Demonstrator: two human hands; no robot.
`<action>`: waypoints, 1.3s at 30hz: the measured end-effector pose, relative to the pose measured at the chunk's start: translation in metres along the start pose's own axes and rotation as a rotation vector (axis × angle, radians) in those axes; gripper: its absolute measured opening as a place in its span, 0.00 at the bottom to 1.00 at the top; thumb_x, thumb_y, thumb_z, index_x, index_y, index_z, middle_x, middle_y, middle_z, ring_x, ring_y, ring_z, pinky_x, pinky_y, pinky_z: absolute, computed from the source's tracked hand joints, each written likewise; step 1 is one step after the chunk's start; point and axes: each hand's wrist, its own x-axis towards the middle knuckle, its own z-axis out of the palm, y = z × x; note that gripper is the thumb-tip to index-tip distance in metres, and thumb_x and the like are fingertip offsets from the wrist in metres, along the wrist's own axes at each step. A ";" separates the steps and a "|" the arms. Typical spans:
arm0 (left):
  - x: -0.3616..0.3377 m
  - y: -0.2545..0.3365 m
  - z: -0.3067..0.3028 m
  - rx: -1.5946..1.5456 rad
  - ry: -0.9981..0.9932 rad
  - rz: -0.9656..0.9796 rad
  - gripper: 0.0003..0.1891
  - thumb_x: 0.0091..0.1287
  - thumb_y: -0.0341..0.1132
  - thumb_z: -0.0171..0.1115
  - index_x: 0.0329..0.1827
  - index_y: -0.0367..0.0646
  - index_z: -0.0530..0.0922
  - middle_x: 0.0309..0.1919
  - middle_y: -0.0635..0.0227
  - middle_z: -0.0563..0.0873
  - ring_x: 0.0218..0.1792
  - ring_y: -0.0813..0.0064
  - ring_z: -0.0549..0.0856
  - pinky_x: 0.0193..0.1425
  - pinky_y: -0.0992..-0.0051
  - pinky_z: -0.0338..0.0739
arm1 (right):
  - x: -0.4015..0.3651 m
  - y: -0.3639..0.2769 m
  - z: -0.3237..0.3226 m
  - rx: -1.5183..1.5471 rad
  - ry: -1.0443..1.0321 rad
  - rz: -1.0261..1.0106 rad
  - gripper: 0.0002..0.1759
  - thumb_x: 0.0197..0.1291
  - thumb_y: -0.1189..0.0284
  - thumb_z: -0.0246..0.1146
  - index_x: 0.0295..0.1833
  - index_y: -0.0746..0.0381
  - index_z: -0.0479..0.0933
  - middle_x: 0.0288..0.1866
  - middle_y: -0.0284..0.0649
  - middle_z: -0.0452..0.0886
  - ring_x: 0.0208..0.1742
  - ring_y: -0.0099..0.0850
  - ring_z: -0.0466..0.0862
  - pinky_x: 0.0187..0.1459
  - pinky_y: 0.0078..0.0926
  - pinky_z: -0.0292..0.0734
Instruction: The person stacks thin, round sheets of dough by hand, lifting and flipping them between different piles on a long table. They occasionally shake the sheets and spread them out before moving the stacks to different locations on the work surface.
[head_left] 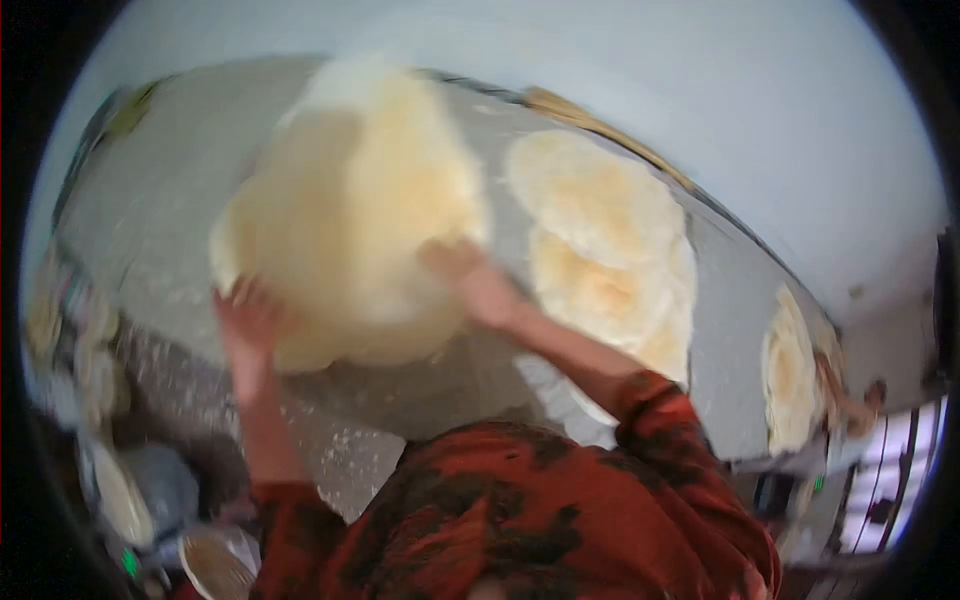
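Large, thin flatbreads [310, 230], smeared by motion, lie over one another on the grey table in front of me. At their lower left edge my left hand [250, 312] reaches up with its fingers spread, touching or just over the rim. My right hand [468, 280] is at the right side of the same breads. Its fingertips are blurred against the bread, so their grip cannot be made out. More browned flatbreads [610, 280] overlap in a row just right of my right hand, and my right forearm passes beside their lower end.
The grey table [170, 200] runs along a pale wall [700, 80]. A yellowish strip [600, 130] lies at its back edge. Further right are other flatbreads [788, 370] with another person's arm [845, 405] beside them. Bags and stacked breads [120, 490] stand at lower left.
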 end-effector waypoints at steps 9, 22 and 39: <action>-0.019 -0.153 0.009 1.670 -0.515 1.296 0.24 0.63 0.39 0.56 0.60 0.39 0.67 0.58 0.52 0.71 0.61 0.52 0.69 0.69 0.59 0.57 | -0.145 0.029 0.063 0.206 -0.057 0.539 0.23 0.49 0.73 0.60 0.55 0.60 0.71 0.61 0.49 0.69 0.61 0.46 0.70 0.58 0.43 0.68; -0.047 -0.345 0.123 1.896 -0.891 0.900 0.23 0.56 0.43 0.59 0.53 0.41 0.73 0.63 0.54 0.65 0.67 0.53 0.60 0.69 0.53 0.51 | -0.166 0.240 0.034 -0.210 0.243 0.732 0.32 0.48 0.62 0.65 0.58 0.65 0.69 0.59 0.47 0.71 0.62 0.44 0.69 0.58 0.47 0.65; -0.042 -0.338 0.131 1.942 -0.895 0.864 0.25 0.54 0.45 0.61 0.52 0.41 0.73 0.61 0.55 0.68 0.65 0.55 0.62 0.66 0.53 0.53 | -0.179 0.279 0.031 -0.080 0.125 0.724 0.23 0.52 0.73 0.55 0.55 0.69 0.69 0.44 0.56 0.77 0.48 0.48 0.78 0.47 0.46 0.73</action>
